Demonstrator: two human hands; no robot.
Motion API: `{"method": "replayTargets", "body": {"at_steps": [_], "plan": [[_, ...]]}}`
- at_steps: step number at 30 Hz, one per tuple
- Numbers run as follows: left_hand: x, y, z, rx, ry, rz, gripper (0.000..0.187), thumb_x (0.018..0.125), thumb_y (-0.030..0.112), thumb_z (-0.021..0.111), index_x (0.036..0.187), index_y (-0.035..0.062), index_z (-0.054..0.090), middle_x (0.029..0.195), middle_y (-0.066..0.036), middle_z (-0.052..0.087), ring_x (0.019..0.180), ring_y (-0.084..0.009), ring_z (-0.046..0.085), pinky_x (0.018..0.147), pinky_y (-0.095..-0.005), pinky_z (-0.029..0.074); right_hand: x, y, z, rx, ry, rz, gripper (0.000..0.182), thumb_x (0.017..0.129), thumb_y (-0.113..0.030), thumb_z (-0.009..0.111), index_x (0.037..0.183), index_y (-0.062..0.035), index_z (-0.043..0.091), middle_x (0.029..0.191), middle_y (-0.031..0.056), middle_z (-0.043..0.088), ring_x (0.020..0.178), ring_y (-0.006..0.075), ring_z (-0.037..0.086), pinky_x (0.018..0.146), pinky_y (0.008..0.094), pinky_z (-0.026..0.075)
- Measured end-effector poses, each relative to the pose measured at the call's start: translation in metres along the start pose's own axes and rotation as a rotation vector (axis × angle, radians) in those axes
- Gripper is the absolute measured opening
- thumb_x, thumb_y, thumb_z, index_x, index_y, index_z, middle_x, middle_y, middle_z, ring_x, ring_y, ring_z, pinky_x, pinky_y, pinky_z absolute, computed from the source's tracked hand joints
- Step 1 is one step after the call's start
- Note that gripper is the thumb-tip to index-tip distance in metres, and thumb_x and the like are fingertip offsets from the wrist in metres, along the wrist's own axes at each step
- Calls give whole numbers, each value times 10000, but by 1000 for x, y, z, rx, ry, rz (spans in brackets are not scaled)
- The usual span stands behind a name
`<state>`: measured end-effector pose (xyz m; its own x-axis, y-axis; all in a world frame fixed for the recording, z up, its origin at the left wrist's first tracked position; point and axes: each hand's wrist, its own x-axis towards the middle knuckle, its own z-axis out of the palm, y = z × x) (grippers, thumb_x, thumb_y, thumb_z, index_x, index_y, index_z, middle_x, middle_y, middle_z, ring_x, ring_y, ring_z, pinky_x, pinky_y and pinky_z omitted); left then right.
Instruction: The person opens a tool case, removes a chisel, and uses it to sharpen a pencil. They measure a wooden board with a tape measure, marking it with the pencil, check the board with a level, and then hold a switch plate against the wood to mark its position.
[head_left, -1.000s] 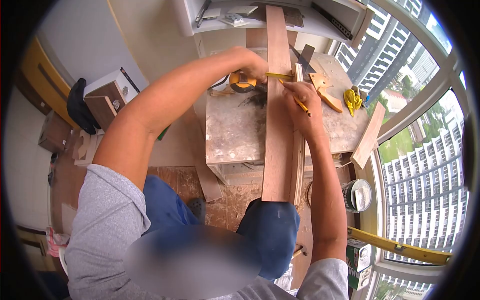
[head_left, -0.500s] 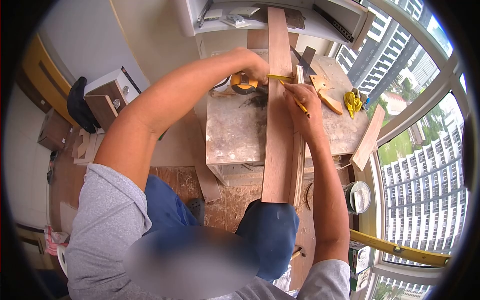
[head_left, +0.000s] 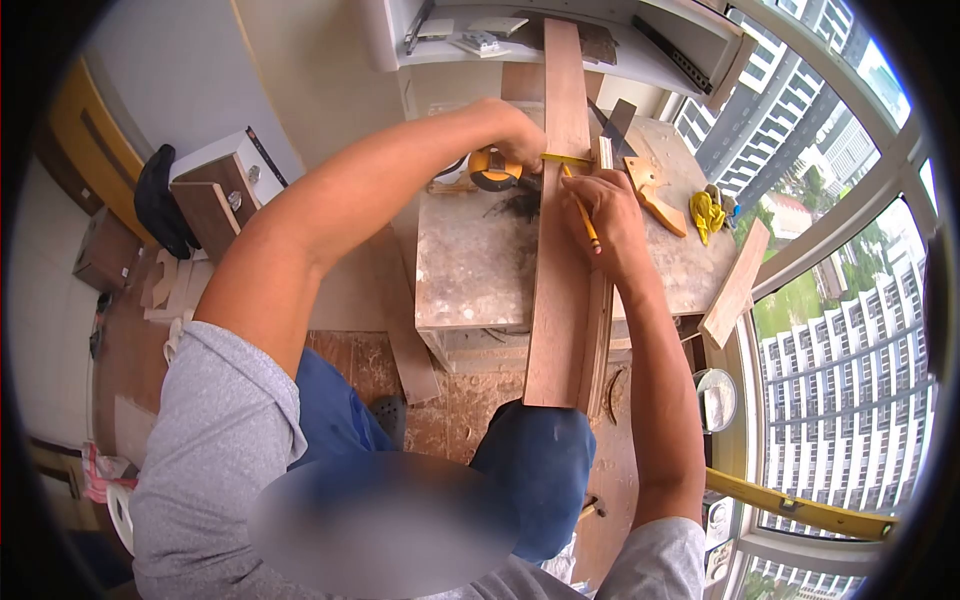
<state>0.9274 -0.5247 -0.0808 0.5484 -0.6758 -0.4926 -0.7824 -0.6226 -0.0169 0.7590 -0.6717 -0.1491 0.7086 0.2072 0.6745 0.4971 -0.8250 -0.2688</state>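
Observation:
A long wooden board (head_left: 562, 290) lies lengthwise over a low work table (head_left: 465, 270), its near end resting by my knee. My left hand (head_left: 518, 135) is closed at the board's left edge on a yellow-and-black tape measure (head_left: 495, 170), fingers partly hidden. The tape's yellow blade (head_left: 567, 157) stretches across the board's width. In my closed right hand (head_left: 612, 215) is a yellow pencil (head_left: 588, 228), its point on or just above the board below the blade. A narrow grooved wood strip (head_left: 597, 345) runs along the board's right side.
Right of the board lie a wooden-handled handsaw (head_left: 655, 195), yellow gloves (head_left: 708, 215) and a wood offcut (head_left: 737, 285). A yellow spirit level (head_left: 800, 505) and a bucket (head_left: 716, 400) stand near the window. An open cabinet (head_left: 620, 45) is behind the table.
The pencil stands steeper, and its point has moved slightly down, away from the tape blade. My left hand keeps its place at the board's edge. The whole view has shifted a little.

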Motion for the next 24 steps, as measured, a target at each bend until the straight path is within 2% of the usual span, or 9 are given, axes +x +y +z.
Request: {"method": "replayTargets", "body": {"at_steps": [4, 6, 9, 12, 24], "plan": [[3, 0, -2, 10, -15, 0, 326, 999, 345, 570, 1112, 84, 729, 910, -83, 716, 763, -224, 671, 660, -398, 528, -2, -2, 1, -18, 8, -13, 229, 828, -104, 693, 1038, -23, 737, 1001, 135, 740, 1024, 343, 626, 938, 399, 504], [4, -2, -1, 5, -15, 1, 326, 998, 346, 571, 1105, 82, 731, 915, -85, 718, 766, -226, 673, 660, -398, 529, -2, -3, -2, -19, -32, 27, 265, 845, -95, 688, 1096, -29, 740, 1052, 160, 726, 1095, 349, 608, 977, 418, 499], [8, -4, 1, 5, -13, 10, 328, 997, 346, 572, 1088, 76, 736, 912, -88, 718, 766, -229, 676, 656, -393, 531, -2, -3, -2, 10, -37, 42, 268, 845, -100, 687, 1098, -28, 738, 1066, 160, 723, 1103, 351, 607, 992, 424, 495], [7, -3, 1, 14, 2, 5, 330, 993, 345, 573, 1071, 68, 736, 899, -90, 714, 757, -231, 677, 648, -387, 535, -2, -3, 0, -11, 23, 2, 243, 820, -90, 684, 1046, -17, 736, 1032, 153, 737, 1030, 351, 624, 962, 409, 495], [5, -2, 0, 22, 8, -1, 356, 995, 350, 576, 1052, 26, 711, 889, -122, 706, 782, -245, 687, 670, -390, 545, -3, 1, 1, 16, 20, -8, 262, 812, -76, 673, 1058, -8, 734, 1000, 167, 728, 1032, 355, 624, 951, 415, 505]]}}
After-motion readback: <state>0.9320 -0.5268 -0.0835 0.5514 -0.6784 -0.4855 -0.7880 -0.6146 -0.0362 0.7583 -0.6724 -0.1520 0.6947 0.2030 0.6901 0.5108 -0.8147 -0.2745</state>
